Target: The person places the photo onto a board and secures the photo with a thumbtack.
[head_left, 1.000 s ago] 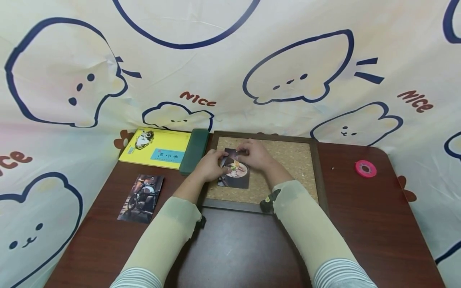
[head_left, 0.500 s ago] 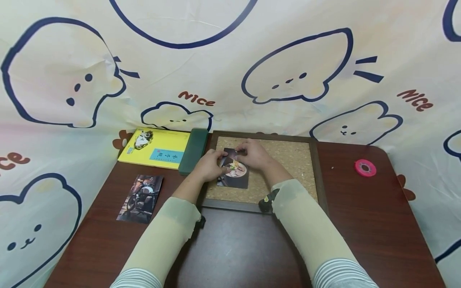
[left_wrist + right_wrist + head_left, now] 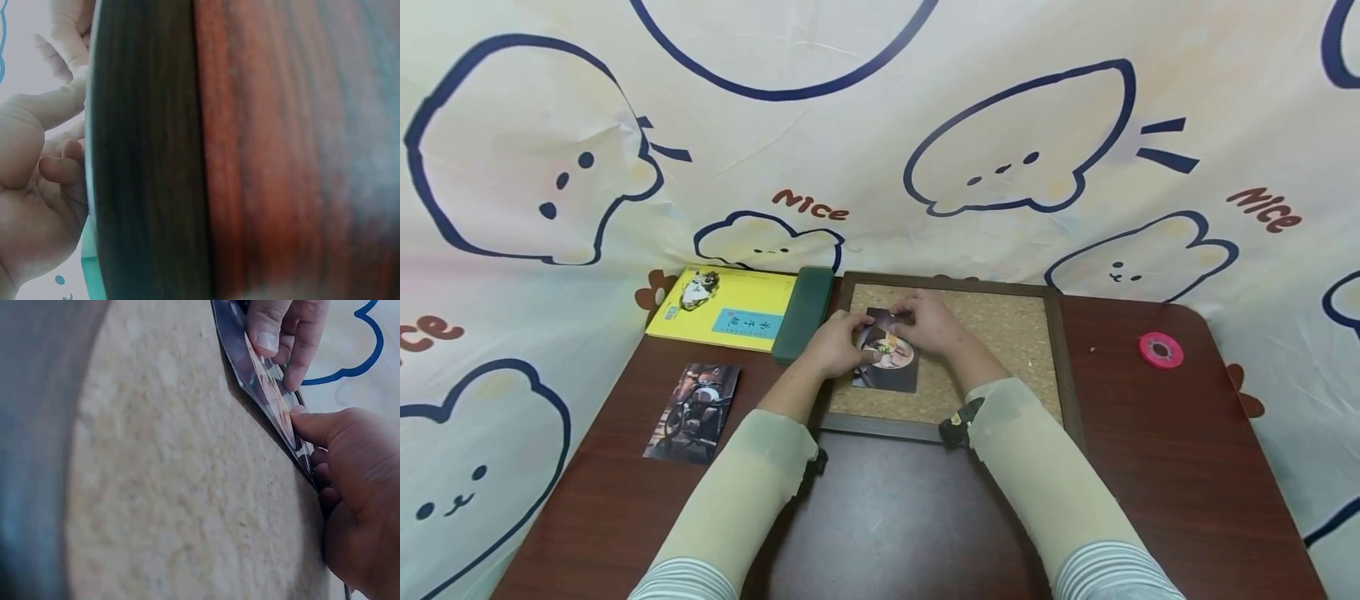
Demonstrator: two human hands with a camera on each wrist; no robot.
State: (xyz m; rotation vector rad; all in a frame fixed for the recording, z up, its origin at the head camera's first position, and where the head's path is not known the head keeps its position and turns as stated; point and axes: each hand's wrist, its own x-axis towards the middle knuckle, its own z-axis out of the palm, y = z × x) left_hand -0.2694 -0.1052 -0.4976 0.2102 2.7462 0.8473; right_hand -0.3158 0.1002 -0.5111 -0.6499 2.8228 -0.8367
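A photo of a noodle bowl [image 3: 891, 367] lies on the left part of a cork board [image 3: 1000, 333] in a dark wooden frame [image 3: 1070, 367]. My left hand [image 3: 837, 344] holds the photo's upper left edge. My right hand [image 3: 929, 322] holds its top edge. In the right wrist view the photo [image 3: 269, 381] stands slightly off the cork [image 3: 175, 462]; my right hand [image 3: 356, 506] has its thumb on the picture side and curled fingers behind, and the fingertips [image 3: 281, 325] of my left hand pinch the far end. The left wrist view shows my left hand [image 3: 31, 187] beside the frame [image 3: 144, 156].
A yellow book [image 3: 722, 308] and a dark green case [image 3: 805, 312] lie left of the board. A motorcycle photo [image 3: 692, 411] rests on the brown table [image 3: 887, 517] at the left. A pink tape roll [image 3: 1161, 350] sits at the far right. A printed cloth hangs behind.
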